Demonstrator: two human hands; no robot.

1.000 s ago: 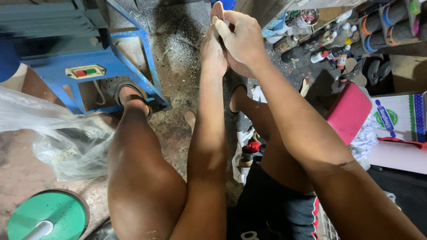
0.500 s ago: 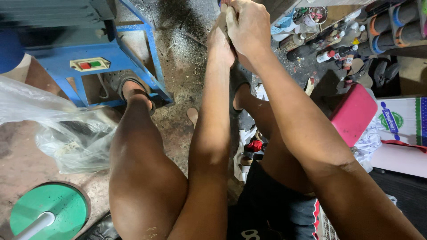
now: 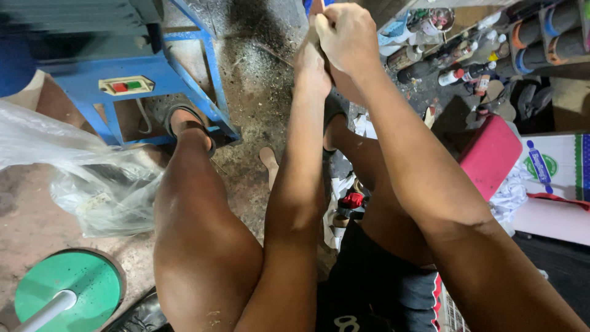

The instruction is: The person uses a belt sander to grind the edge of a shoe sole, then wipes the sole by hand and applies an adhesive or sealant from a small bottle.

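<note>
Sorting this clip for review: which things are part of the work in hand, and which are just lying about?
In hand:
- left hand and right hand, pressed together around a small piece, mostly hidden

Lying about:
- blue stand with switch box
- plastic bag
- green disc
- bottles
- pink box
- wooden sole on the floor

Dusty concrete floor (image 3: pixel 258 92), blue machine stand (image 3: pixel 123 86)
</note>
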